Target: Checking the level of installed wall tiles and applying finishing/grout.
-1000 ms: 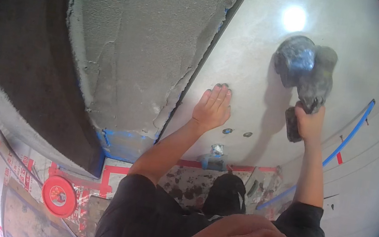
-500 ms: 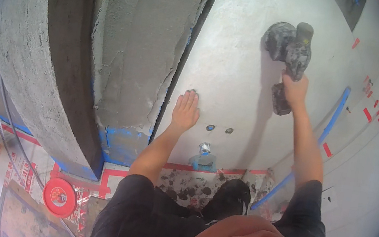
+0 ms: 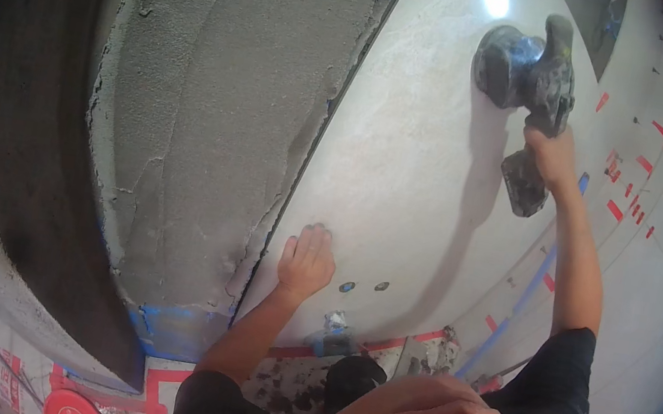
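My right hand [image 3: 552, 158] is wrapped round the handle of a dusty, dark cordless tile vibrator [image 3: 551, 88]. Its round pad [image 3: 500, 65] sits against the upper part of a large pale wall tile [image 3: 390, 164]; whether it presses firmly I cannot tell. Lower on the same tile, near its left edge, my left hand [image 3: 308, 262] lies with fingers stretched out, holding nothing. Two small round holes [image 3: 347, 287] in the tile are just right of that hand.
Left of the tile runs rough grey mortar wall [image 3: 218, 102], with a dark curved column [image 3: 28, 98] beyond. Red clips [image 3: 615, 209] mark tile joints at right, near a blue strip [image 3: 521, 298]. A red round lid [image 3: 76, 409] lies on the covered floor at lower left.
The view has shifted left and up. My right hand has carried the tile vibrator higher on the tile, while my left stays near the holes. A bright light spot now shows above the tool.
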